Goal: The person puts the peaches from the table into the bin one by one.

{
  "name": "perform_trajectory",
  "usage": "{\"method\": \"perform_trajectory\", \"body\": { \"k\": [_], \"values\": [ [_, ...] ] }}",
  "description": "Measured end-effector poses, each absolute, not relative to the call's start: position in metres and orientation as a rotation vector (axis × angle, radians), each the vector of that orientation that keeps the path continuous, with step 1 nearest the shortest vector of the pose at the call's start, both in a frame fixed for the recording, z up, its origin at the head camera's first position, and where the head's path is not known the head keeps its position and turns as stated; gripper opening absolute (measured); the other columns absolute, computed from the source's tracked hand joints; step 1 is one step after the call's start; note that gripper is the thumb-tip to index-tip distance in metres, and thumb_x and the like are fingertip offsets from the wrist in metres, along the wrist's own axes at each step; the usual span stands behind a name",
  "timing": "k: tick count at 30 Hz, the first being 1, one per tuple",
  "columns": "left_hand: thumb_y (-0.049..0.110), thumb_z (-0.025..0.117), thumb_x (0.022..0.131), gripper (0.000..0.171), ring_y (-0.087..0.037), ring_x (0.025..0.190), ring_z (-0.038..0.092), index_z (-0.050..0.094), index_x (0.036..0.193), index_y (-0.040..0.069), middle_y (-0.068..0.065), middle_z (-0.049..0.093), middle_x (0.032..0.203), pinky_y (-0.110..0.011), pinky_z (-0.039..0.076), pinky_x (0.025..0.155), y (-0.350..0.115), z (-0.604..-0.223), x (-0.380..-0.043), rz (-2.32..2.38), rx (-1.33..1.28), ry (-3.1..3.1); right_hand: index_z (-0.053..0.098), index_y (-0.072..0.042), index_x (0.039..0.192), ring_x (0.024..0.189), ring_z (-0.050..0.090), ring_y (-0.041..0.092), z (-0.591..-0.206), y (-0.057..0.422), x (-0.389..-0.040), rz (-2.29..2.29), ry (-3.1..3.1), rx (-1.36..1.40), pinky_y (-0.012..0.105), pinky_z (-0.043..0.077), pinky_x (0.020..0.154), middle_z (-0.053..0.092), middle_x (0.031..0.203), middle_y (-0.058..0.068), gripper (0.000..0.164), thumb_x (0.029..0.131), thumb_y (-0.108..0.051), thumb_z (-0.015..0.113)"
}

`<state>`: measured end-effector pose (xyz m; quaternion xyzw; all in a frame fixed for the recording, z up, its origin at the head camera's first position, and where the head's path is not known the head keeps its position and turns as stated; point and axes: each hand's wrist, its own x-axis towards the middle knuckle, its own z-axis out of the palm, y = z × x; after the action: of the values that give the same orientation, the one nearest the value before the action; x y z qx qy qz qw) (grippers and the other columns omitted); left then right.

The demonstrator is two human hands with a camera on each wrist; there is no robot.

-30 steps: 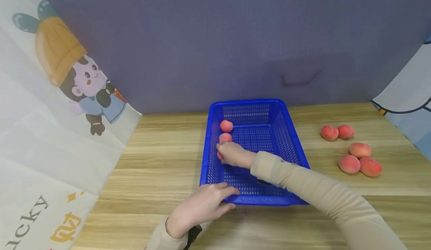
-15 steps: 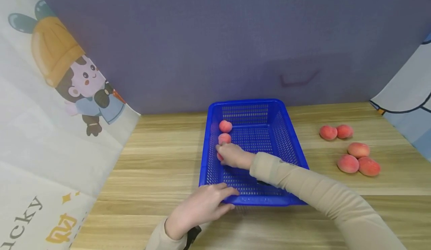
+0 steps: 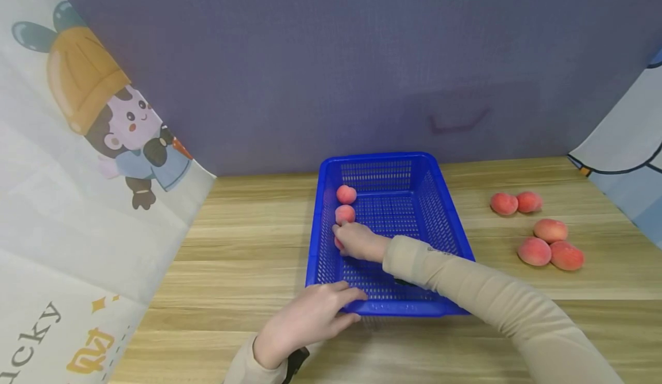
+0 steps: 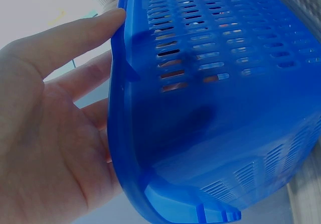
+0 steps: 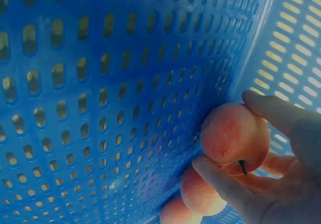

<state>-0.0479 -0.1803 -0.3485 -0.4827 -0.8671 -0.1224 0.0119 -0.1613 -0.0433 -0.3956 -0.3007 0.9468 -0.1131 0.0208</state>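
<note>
A blue plastic basket (image 3: pixel 400 308) with slotted walls stands on the wooden table. My left hand (image 3: pixel 310 314) grips its near rim, fingers over the edge and thumb on the outer side. Inside, at the left wall, my right hand (image 3: pixel 359 241) holds a peach between thumb and fingers; the right wrist view shows this peach (image 5: pixel 231 133) with a dark stem, low over the basket floor. Two more peaches form a row beyond it along the same wall, the middle peach (image 3: pixel 345 214) right by my fingers and the far peach (image 3: pixel 346 194) near the back corner.
On the table (image 3: pixel 248 246) right of the basket lie several peaches: a pair (image 3: pixel 504 203) farther back and a cluster (image 3: pixel 550 231) closer in. A grey-purple panel (image 3: pixel 331 68) rises behind the basket. A printed white sheet (image 3: pixel 67 217) bounds the left side.
My right hand has shifted very slightly toward me, so more of the middle peach shows. It still holds its peach, and my left hand stays on the rim.
</note>
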Motion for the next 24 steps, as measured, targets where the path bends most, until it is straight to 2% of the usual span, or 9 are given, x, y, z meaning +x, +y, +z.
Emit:
{"method": "perform_trajectory", "body": {
  "k": [24],
  "values": [
    [0.025, 0.063, 0.08, 0.027, -0.005, 0.072, 0.056, 0.062, 0.104, 0.014, 0.003, 0.059, 0.084, -0.015, 0.044, 0.063, -0.1797, -0.3475, -0.0476, -0.384, -1.5, -2.704, 0.052, -0.008, 0.082, 0.064, 0.054, 0.02, -0.3902, -0.0428, -0.1638, -0.362, 2.897, -0.864, 0.034, 0.048, 0.061, 0.048, 0.075, 0.005, 0.027, 0.069, -0.016, 0.074]
  ]
}}
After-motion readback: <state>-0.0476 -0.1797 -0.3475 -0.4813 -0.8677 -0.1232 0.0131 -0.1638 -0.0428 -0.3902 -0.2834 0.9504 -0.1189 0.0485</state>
